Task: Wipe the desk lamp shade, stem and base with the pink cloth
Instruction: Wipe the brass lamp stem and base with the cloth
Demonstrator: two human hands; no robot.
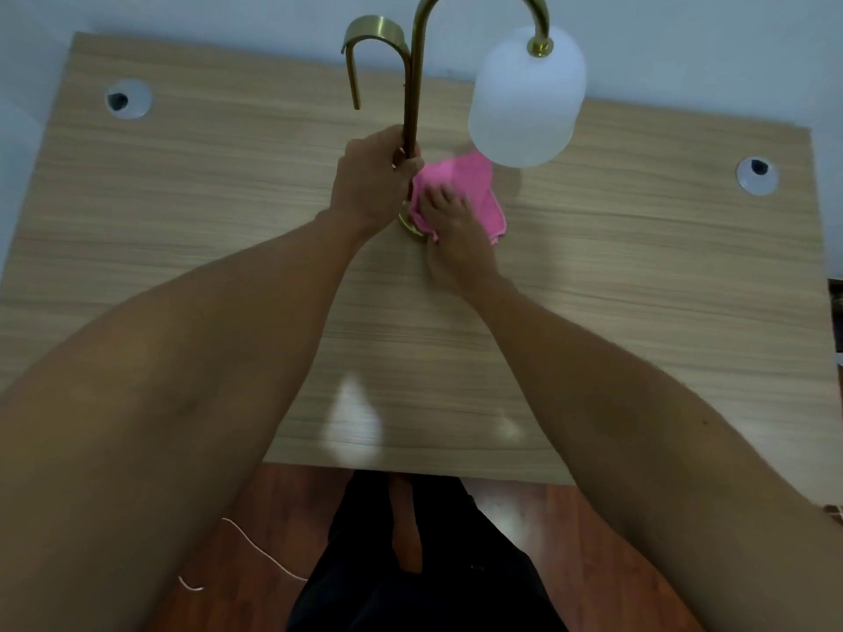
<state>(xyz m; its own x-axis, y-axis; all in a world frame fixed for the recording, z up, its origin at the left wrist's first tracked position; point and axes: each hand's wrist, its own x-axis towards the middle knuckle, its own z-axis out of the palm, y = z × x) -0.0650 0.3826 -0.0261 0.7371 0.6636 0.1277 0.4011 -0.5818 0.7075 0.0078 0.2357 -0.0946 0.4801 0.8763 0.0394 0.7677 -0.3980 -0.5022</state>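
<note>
Wiping the base looks like the step in hand, judging from where the cloth sits. The left hand (372, 180) is wrapped closed around the lower part of the brass stem (413, 98), just above centre of the frame, steadying the lamp. The right hand (449, 221) lies flat on the pink cloth (460, 180), fingers spread and pressing it down over the base (407, 226), of which only a thin gold edge peeks out at the cloth's lower left. So that hand isn't pinching anything, just holding the cloth down with an open palm.

The frosted white shade (527, 95) hangs from the curved neck in the upper right of centre, right above the cloth's far corner. A second brass hook (365, 47) curls off to the upper left of the stem. Everything stands on the wooden desk (182, 221).

Tips, for what they're worth: keep that left grip firm so the lamp doesn't rock, work the cloth in circles round the foot of the stem, and get the rim too, since dust probably collects there. Watch the shade overhead; bumping it with a knuckle could swing it.
</note>
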